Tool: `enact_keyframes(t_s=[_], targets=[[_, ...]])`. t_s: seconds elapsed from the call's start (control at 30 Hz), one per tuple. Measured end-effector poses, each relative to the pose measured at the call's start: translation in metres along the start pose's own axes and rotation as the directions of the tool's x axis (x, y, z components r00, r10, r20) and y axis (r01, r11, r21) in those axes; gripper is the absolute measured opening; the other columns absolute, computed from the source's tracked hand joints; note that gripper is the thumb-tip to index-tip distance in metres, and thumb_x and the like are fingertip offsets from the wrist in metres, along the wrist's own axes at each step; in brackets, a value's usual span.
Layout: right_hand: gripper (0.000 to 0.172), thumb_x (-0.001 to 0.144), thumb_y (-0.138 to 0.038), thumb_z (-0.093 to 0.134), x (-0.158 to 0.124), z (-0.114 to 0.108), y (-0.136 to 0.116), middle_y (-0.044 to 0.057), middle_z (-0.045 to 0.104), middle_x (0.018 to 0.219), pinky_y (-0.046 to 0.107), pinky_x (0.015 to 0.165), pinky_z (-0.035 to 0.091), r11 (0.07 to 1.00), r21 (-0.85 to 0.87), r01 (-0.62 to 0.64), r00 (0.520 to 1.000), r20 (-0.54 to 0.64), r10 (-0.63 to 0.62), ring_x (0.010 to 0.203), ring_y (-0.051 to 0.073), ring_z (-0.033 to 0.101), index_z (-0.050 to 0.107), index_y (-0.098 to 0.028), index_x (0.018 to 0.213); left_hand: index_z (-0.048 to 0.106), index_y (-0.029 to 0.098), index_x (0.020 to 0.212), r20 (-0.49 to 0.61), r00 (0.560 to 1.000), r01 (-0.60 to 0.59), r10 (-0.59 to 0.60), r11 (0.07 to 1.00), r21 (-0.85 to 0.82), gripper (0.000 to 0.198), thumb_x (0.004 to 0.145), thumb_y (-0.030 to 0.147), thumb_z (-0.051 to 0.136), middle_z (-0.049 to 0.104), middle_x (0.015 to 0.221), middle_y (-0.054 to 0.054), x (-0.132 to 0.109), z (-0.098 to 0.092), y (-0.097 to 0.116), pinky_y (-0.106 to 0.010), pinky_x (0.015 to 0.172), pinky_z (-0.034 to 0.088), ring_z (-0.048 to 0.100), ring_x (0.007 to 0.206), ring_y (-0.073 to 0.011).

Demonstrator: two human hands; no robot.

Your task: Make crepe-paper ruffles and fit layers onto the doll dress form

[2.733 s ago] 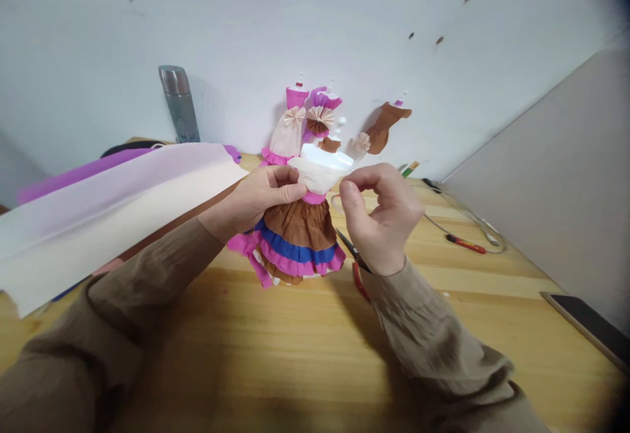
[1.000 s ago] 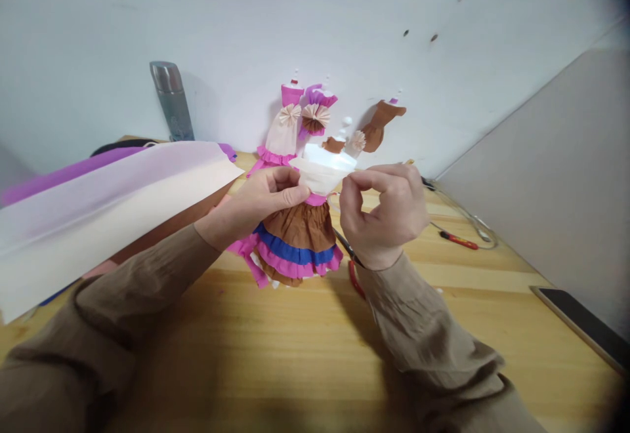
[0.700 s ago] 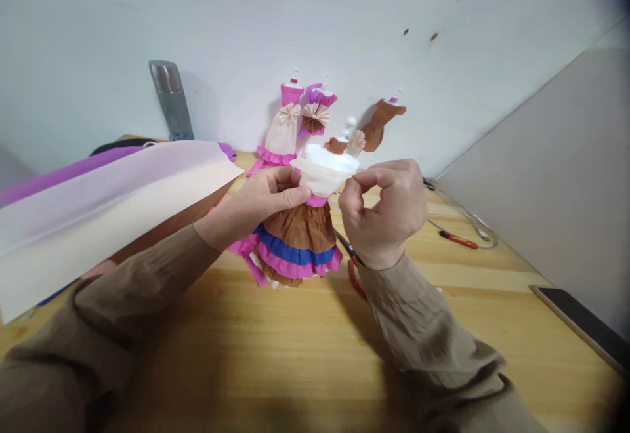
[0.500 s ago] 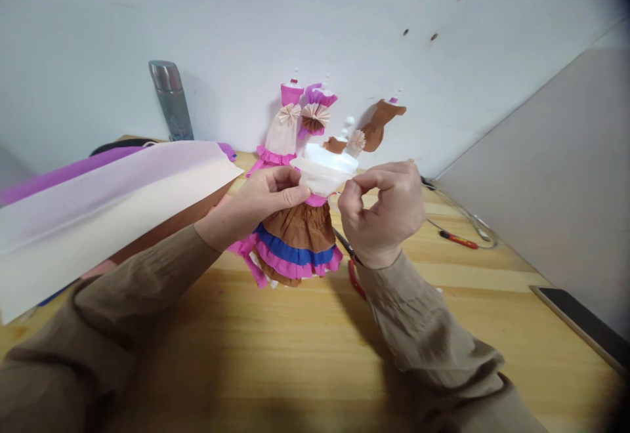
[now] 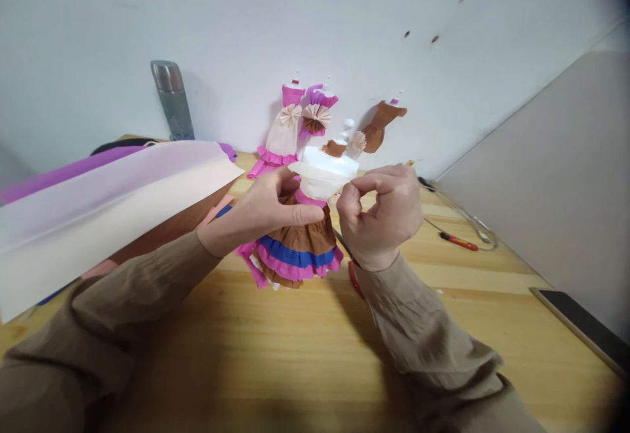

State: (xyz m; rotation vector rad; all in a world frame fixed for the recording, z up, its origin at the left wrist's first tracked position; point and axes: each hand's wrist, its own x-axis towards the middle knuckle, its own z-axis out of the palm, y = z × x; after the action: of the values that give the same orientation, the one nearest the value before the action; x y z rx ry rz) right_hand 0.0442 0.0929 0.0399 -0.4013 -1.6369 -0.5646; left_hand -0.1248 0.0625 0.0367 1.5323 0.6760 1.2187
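Observation:
In the middle stands a small white dress form (image 5: 322, 156) wearing a ruffled skirt (image 5: 315, 228) of brown, blue and pink crepe paper. A cream crepe paper strip (image 5: 322, 185) lies across the front of its chest. My left hand (image 5: 258, 211) is around the form's waist, the thumb across the front of the skirt top and the fingers hidden behind. At the right end of the strip, my right hand (image 5: 386, 213) is closed in a pinch on its edge. A thin stick end shows above that hand.
Other dressed forms (image 5: 283, 136) lean by the wall. Crepe paper sheets (image 5: 123, 213) lie at left, near a flask (image 5: 172, 102). Red-handled scissors (image 5: 355, 280) sit partly under my right wrist. A red tool (image 5: 457, 241), a cable and a phone (image 5: 583, 321) are at right.
My left hand has let go of the strip's left end and shifted down to the waist, its thumb now stretched further right. The right hand has barely moved.

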Motion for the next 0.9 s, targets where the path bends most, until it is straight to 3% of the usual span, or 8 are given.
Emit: enact_keyframes(t_s=[0.13,0.23,0.67,0.9], targets=[[0.027,0.078,0.001,0.054,0.0006,0.0004,-0.0017,-0.001,0.051,0.068,0.034,0.052,0.043,1.0,0.002,-0.007,1.0,-0.021,0.007,0.058,0.017,0.051,0.049,-0.026,0.083,0.066,0.011,0.093,-0.085,0.996,0.025,-0.008,0.979,0.202,0.033,0.066,0.027,0.08,0.072,0.092,-0.007,-0.0013,0.005,0.0019,-0.033,0.08,0.052,0.066,0.094,-0.0243],[0.027,0.078,0.001,0.054,0.0002,0.0007,-0.0014,-0.001,0.051,0.068,0.035,0.051,0.044,1.0,0.006,-0.008,0.999,-0.041,0.008,0.058,0.017,0.052,0.049,-0.026,0.083,0.065,0.011,0.083,-0.098,0.995,0.055,-0.035,0.975,0.217,0.027,0.067,0.03,0.077,0.07,0.082,-0.005,-0.002,0.0065,0.002,-0.031,0.073,0.052,0.066,0.085,-0.022],[0.026,0.075,-0.008,0.066,0.0003,-0.0049,-0.0015,0.001,0.053,0.068,0.037,0.054,0.047,0.997,0.071,0.007,1.0,-0.019,-0.005,0.063,0.02,0.056,0.053,-0.026,0.089,0.067,0.011,0.091,-0.078,0.995,0.073,-0.067,0.995,0.073,0.029,0.068,0.025,0.078,0.072,0.086,-0.005,-0.0033,0.0076,0.0035,-0.029,0.076,0.052,0.066,0.086,-0.019],[0.032,0.078,-0.001,0.062,0.0016,-0.0038,-0.0013,0.001,0.057,0.07,0.036,0.055,0.048,0.998,0.012,0.056,0.998,-0.029,-0.056,0.063,0.019,0.057,0.056,-0.025,0.099,0.066,0.011,0.088,-0.102,0.992,0.09,-0.076,0.985,0.149,0.028,0.068,0.027,0.077,0.069,0.085,-0.004,-0.0039,0.0083,0.0037,-0.029,0.071,0.052,0.064,0.082,-0.0184]])
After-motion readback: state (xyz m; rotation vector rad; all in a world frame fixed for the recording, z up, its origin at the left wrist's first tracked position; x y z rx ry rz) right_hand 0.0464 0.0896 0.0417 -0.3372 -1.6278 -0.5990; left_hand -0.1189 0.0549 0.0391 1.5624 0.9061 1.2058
